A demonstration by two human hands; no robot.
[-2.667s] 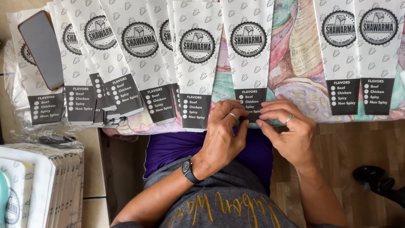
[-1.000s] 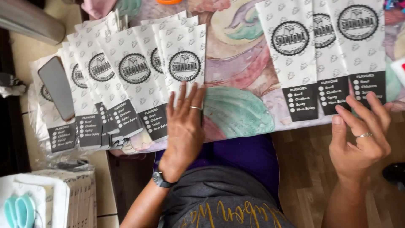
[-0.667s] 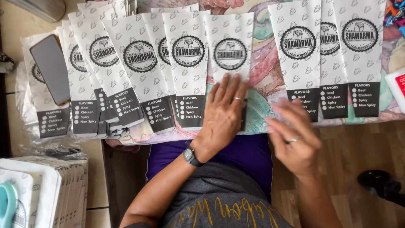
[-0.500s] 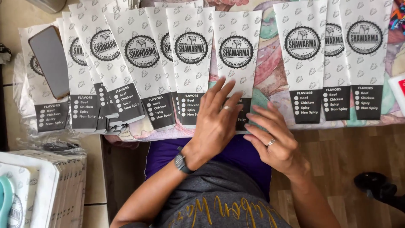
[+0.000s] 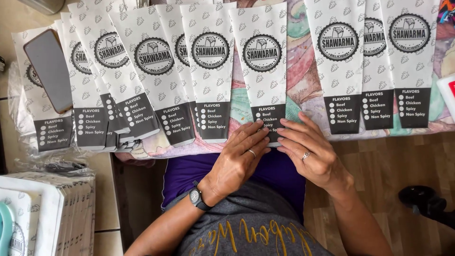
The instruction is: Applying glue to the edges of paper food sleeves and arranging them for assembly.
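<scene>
1. Beside the table edge [image 5: 332, 138], the left hand [image 5: 237, 159] and right hand [image 5: 310, 154] lay flat, fingers nearly together, on the dark bottom end of a white paper sleeve [image 5: 263, 66].
2. Left of that sleeve, more sleeves [image 5: 156, 71] overlapped in a fan.
3. Farther left of it, a phone [image 5: 47, 68] rested on the outermost one.

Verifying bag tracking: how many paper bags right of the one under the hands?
3, in a row: left bag, middle bag partly covered, right bag. More may lie beyond the frame edge.
</scene>
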